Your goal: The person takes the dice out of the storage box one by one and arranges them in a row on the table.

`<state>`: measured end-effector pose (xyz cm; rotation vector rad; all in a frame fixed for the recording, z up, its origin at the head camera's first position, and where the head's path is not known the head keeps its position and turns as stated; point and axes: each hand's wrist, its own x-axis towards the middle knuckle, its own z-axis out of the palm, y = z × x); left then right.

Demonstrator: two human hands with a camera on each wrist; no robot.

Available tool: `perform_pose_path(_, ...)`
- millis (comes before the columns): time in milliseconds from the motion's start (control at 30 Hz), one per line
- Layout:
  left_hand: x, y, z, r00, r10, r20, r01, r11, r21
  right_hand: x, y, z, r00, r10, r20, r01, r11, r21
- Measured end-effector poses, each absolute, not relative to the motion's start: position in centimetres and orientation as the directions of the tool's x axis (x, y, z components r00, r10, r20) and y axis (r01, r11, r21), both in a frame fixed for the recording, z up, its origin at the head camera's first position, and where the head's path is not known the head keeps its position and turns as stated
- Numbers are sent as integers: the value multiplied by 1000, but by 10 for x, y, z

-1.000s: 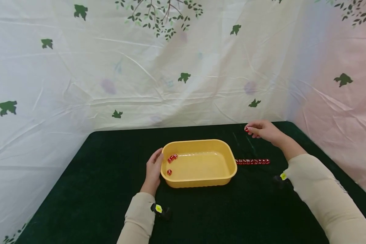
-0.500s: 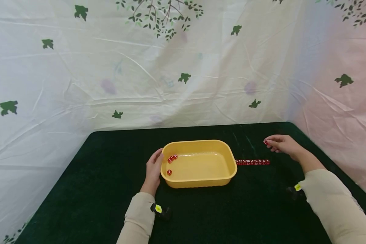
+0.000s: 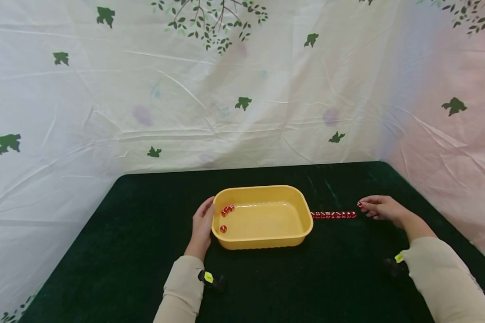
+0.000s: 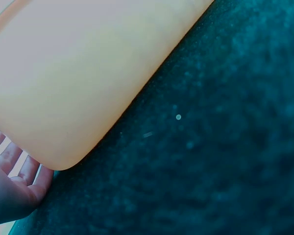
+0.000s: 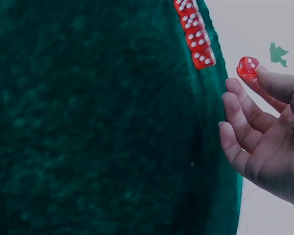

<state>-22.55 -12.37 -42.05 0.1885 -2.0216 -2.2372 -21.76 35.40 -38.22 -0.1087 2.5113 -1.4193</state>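
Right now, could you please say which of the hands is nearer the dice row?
Right hand, just off one end of the dice row; left hand, across the yellow tray.

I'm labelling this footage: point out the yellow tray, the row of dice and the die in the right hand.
Yellow tray (image 3: 262, 220), head view: bare inner floor.
Row of dice (image 3: 333, 215), head view: its visible middle.
Held die (image 5: 247, 67), right wrist view: its exposed center.

Room lies in front of the dice row (image 3: 333, 215); the tub (image 3: 262, 243) blocks left.
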Motion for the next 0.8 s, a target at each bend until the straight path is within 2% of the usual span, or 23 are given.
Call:
perform_pose_path(233,-225,-124,-421,-985,-170,-22,-5,-103,995,-215,357,-391,-957,-178,-229,106,519,-848)
perform_pose_path(800,-225,-124,-419,-987,-163,-10,7,-106,994,-214,354,-402,-965,-170,-199,53,619,-784)
